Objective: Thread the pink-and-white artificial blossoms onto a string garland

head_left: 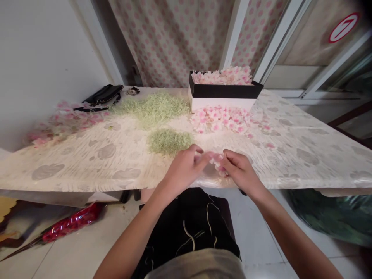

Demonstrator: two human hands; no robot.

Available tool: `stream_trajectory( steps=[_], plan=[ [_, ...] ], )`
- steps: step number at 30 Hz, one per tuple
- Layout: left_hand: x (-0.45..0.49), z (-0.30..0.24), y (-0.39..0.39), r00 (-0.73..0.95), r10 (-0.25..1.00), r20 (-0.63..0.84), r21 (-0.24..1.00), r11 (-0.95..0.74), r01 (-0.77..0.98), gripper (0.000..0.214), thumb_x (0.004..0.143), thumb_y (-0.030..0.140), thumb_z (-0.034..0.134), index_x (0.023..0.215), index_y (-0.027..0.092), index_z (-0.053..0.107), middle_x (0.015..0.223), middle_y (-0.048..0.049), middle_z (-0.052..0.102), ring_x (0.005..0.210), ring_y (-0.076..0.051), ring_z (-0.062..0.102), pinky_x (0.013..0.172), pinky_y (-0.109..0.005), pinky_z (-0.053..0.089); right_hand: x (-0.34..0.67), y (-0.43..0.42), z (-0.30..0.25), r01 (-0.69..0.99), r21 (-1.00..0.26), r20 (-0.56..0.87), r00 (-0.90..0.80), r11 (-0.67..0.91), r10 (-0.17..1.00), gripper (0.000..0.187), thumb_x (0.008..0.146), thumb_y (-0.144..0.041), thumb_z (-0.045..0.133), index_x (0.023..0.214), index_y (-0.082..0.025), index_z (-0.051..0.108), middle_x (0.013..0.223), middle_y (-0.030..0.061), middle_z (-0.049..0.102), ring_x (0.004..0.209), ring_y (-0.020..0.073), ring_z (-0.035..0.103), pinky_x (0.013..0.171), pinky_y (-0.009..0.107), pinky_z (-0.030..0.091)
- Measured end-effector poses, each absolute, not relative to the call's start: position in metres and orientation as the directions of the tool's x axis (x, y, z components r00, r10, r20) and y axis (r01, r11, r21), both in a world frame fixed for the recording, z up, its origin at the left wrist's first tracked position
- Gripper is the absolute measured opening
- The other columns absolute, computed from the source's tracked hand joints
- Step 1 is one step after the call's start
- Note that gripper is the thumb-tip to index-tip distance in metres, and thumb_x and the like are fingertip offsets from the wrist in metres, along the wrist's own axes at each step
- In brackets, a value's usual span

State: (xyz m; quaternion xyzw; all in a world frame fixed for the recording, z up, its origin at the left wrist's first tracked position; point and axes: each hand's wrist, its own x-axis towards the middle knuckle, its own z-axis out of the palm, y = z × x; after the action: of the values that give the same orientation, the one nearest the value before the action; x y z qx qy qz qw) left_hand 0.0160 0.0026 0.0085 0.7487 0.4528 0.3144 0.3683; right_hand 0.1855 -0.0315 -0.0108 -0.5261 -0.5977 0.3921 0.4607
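Left hand [184, 171] and right hand [240, 172] pinch pink blossoms [218, 166] between them, fingers narrowly closed, over the counter [319, 162] edge. Loose blossoms [217, 120] lie straight ahead, nearer the right hand.

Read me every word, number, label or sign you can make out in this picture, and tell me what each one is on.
"7", or a mark much like it, in white on the red-ringed round sign at the upper right; it is blurred, so I can't be sure.
The red glossy wrapper on the floor: no readable text.
The black-and-white box on the table: no text visible.
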Motion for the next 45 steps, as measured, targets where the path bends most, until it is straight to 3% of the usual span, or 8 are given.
stream_trajectory(
  steps=[4,13,19,24,28,34,39,45],
  plan=[
    [0.026,0.013,0.001,0.504,0.852,0.145,0.855,-0.364,0.369,0.033,0.090,0.033,0.052,0.061,0.018,0.049,0.053,0.0057,0.039,0.048,-0.010,0.038,0.047,-0.023,0.027,0.189,-0.029,-0.010,0.311,-0.938,0.153,-0.032,0.156,0.988,0.041,0.090,-0.049,0.052,0.061,-0.021,0.043,0.057,-0.0036,0.048,0.050,0.0110,0.044,0.049,0.025,0.037],
    [0.004,0.013,0.003,0.399,0.903,0.158,0.869,-0.320,0.378,0.029,0.094,0.031,0.046,0.071,0.017,0.057,0.055,0.0059,0.036,0.044,-0.008,0.033,0.041,-0.021,0.024,0.217,-0.025,-0.008,0.362,-0.920,0.171,0.031,0.148,0.985,0.013,0.090,-0.029,0.052,0.088,-0.019,0.061,0.062,-0.0035,0.048,0.057,0.0132,0.045,0.055,0.028,0.036],
    [0.000,0.009,-0.009,0.372,0.888,0.272,0.807,-0.421,0.414,0.018,0.090,0.025,0.052,0.083,0.018,0.067,0.046,0.0089,0.032,0.039,-0.008,0.027,0.039,-0.022,0.021,0.218,-0.019,-0.020,0.237,-0.960,0.164,0.030,0.152,0.986,0.024,0.088,-0.025,0.048,0.109,-0.021,0.059,0.071,-0.0031,0.047,0.057,0.0120,0.042,0.056,0.030,0.037],
    [-0.003,0.001,-0.027,0.331,0.794,0.509,0.657,-0.607,0.447,0.028,0.086,0.009,0.050,0.100,0.018,0.073,0.049,0.0070,0.051,0.040,-0.007,0.034,0.044,-0.021,0.031,0.217,-0.022,-0.016,0.091,-0.993,0.069,-0.013,0.069,0.998,0.023,0.085,-0.025,0.055,0.105,-0.023,0.067,0.098,0.0038,0.056,0.062,0.0107,0.046,0.064,0.033,0.045],
    [-0.003,-0.005,-0.036,0.306,0.679,0.667,0.512,-0.717,0.473,0.030,0.088,0.006,0.047,0.103,0.016,0.072,0.059,0.0018,0.066,0.043,-0.008,0.044,0.047,-0.021,0.039,0.212,-0.032,-0.004,-0.018,-1.000,0.000,-0.099,-0.002,0.995,0.022,0.084,-0.027,0.060,0.102,-0.025,0.072,0.082,0.0025,0.060,0.068,0.0131,0.052,0.072,0.034,0.049],
    [-0.001,-0.013,-0.045,0.312,0.520,0.795,0.329,-0.802,0.499,0.038,0.087,0.000,0.047,0.114,0.020,0.066,0.050,0.0069,0.057,0.042,-0.009,0.045,0.048,-0.022,0.040,0.201,-0.053,0.012,-0.239,-0.963,-0.073,-0.219,-0.126,0.973,0.027,0.077,-0.027,0.073,0.104,-0.031,0.073,0.121,0.0053,0.066,0.077,0.0131,0.060,0.075,0.030,0.053],
    [-0.006,-0.014,-0.050,0.320,0.431,0.844,0.239,-0.836,0.494,0.047,0.086,-0.001,0.049,0.126,0.022,0.058,0.049,0.0089,0.047,0.041,-0.009,0.039,0.045,-0.024,0.036,0.199,-0.061,0.012,-0.397,-0.906,0.006,-0.358,-0.146,0.934,0.006,0.076,-0.022,0.076,0.072,-0.026,0.074,0.115,0.0043,0.069,0.093,0.0170,0.064,0.088,0.033,0.050],
    [-0.007,-0.016,-0.052,0.324,0.358,0.875,0.193,-0.875,0.444,0.046,0.085,-0.003,0.052,0.125,0.019,0.059,0.049,0.0092,0.044,0.040,-0.009,0.036,0.042,-0.024,0.032,0.186,-0.069,0.012,-0.386,-0.910,0.050,-0.465,-0.151,0.884,0.005,0.077,-0.020,0.077,0.074,-0.024,0.075,0.123,0.0030,0.064,0.099,0.0159,0.064,0.090,0.031,0.048]
  ],
)
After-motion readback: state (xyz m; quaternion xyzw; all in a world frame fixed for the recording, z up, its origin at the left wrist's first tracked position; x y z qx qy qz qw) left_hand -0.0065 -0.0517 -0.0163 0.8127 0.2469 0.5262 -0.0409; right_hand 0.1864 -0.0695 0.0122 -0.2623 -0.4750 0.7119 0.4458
